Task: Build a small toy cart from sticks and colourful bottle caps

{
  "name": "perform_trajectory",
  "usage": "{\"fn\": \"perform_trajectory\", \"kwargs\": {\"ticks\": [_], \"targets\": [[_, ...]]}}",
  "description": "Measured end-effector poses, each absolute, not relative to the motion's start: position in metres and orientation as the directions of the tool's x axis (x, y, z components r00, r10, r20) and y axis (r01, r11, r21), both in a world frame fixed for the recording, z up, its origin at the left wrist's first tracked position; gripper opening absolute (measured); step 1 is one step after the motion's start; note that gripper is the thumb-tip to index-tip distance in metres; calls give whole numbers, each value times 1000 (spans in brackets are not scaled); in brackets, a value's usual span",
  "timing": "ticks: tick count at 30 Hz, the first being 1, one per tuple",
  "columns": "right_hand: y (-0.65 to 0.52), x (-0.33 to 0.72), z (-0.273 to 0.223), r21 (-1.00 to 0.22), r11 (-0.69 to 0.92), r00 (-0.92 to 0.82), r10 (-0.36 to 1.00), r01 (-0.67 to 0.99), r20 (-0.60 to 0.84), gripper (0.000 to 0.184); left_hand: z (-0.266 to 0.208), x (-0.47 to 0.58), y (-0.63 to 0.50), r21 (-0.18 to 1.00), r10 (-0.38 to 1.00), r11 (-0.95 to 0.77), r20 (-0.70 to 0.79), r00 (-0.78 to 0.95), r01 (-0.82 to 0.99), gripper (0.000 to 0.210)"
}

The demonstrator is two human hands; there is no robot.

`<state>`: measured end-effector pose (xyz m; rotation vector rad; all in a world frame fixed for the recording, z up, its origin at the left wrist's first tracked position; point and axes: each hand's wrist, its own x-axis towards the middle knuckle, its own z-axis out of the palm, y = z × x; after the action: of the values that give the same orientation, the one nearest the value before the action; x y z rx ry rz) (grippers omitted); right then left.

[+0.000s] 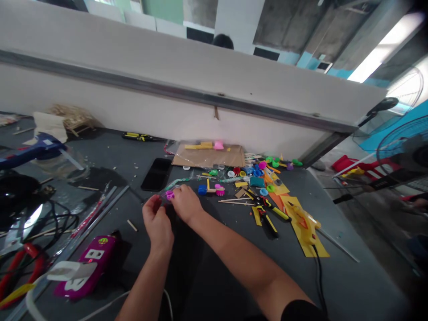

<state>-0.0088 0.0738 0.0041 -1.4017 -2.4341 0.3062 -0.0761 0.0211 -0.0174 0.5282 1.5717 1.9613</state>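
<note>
A small magenta plastic piece [170,195] sits at the fingertips of my right hand [186,203], which is closed in a pinch on it. Just left of it, my left hand [158,223] has thumb and fingers drawn together near the same piece. A clear strip shows faintly between the two hands; what the left fingertips grip is too small to make out. Right of my hands lies a little assembly of blue and pink parts with sticks [211,189]. A black phone [156,174] rests just beyond my left hand.
Loose coloured caps [257,171] and wire strippers [265,209] lie to the right, by a yellow glue gun [306,223] with its cord. A purple power strip [92,267] and cables are at left. Cardboard [207,156] lies against the white partition [187,116].
</note>
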Motion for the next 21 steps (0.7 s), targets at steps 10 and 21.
{"fn": "perform_trajectory", "kwargs": {"ticks": [10,21], "targets": [[63,32,-14,-695,426,-366,898,579,246,17,-24,-79,24,765,925,-75,292,-241,640,40],[60,46,-17,-932,109,-215,976,347,34,20,-23,-74,20,678,923,-51,313,-226,733,29]]}}
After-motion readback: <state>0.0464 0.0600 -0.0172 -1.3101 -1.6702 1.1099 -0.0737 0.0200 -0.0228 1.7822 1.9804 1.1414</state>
